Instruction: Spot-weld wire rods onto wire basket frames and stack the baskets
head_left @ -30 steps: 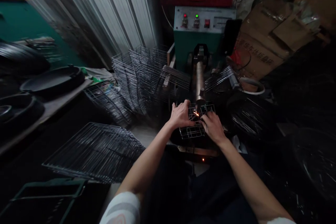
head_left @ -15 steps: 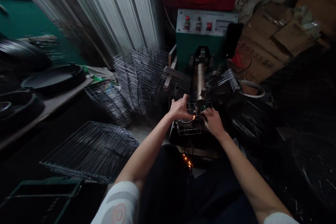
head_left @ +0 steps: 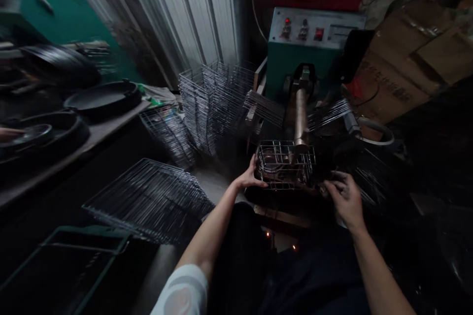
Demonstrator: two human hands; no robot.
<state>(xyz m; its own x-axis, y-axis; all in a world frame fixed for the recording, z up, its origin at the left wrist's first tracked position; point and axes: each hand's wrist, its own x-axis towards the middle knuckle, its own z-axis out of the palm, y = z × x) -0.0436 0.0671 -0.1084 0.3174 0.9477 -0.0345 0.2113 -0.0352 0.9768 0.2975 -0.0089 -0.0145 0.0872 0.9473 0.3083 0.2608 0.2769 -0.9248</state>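
A small wire basket sits under the metal electrode arm of a green spot welder. My left hand grips its left side, thumb along the lower front wire and fingers against the side. To the right of the basket, apart from it, my right hand is closed, thumb and fingertips pinched together. Whatever they hold, if anything, is too dark to make out. Two small glowing sparks show below the basket, near my legs.
Nested wire baskets stand at the back left, and stacked wire panels lie nearer. Thin wire pieces lie right of the electrode arm. A cardboard box leans behind. Another person's hand shows at the left edge beside black round pans.
My right hand has left the basket and moved right. My left hand has shifted from the weld area to the basket's left side. The sparks at the electrode have gone; the view has turned left.
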